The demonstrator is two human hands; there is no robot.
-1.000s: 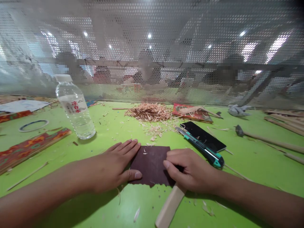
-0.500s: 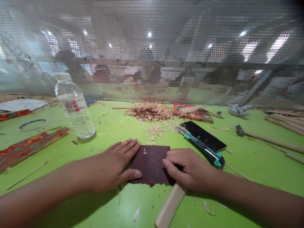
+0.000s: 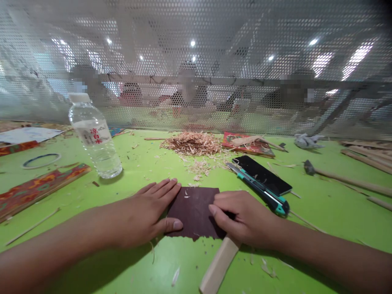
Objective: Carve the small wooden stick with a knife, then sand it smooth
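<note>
A dark brown sheet of sandpaper (image 3: 196, 212) with a ragged near edge lies flat on the green table. My left hand (image 3: 153, 214) rests palm down over its left side, fingers stretched out and thumb on the sheet. At the sheet's right side, my right hand (image 3: 240, 216) is closed around a pale wooden stick (image 3: 219, 267). The stick's squared end sticks out toward me below the hand, while its other end is hidden under the fingers.
Beyond my right hand lie a utility knife (image 3: 263, 192) and a black phone (image 3: 265, 175). A water bottle (image 3: 99, 143) stands left of a heap of wood shavings (image 3: 194, 143). A hammer-like tool (image 3: 343, 177) lies at right, a patterned board (image 3: 39, 190) at left. Perforated screen (image 3: 196, 110) behind.
</note>
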